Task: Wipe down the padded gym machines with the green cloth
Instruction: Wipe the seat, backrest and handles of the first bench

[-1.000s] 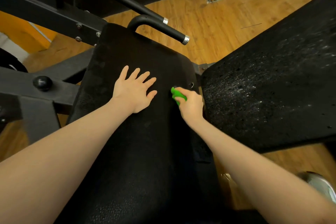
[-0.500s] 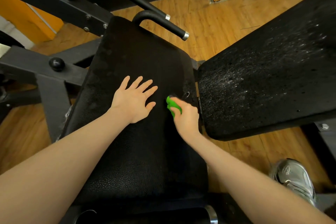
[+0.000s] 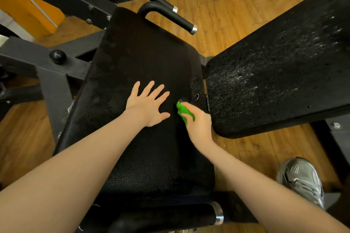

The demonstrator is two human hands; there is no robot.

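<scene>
Head view: we press the left hand (image 3: 149, 107) flat, fingers spread, on the seat pad (image 3: 140, 66); right hand (image 3: 197, 121) grips the bunched green cloth (image 3: 181, 109) at its right edge. Dusty right pad (image 3: 274, 73) looks unwiped.

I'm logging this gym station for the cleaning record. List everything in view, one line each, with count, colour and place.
seat pad: 1, black, centre, under both hands
back pad: 1, black with pale specks, right, tilted
cloth: 1, green, at the seat pad's right edge
handle bars: 2, black with silver end caps, beyond the seat pad
knob: 1, black, on the grey frame at left
frame: grey and black metal, left and top
roller: 1, black with silver cap, bottom edge
floor: wood, brown
shoe: 1, silver-grey, lower right
left hand: flat on the seat pad, fingers spread
right hand: grips the cloth
</scene>
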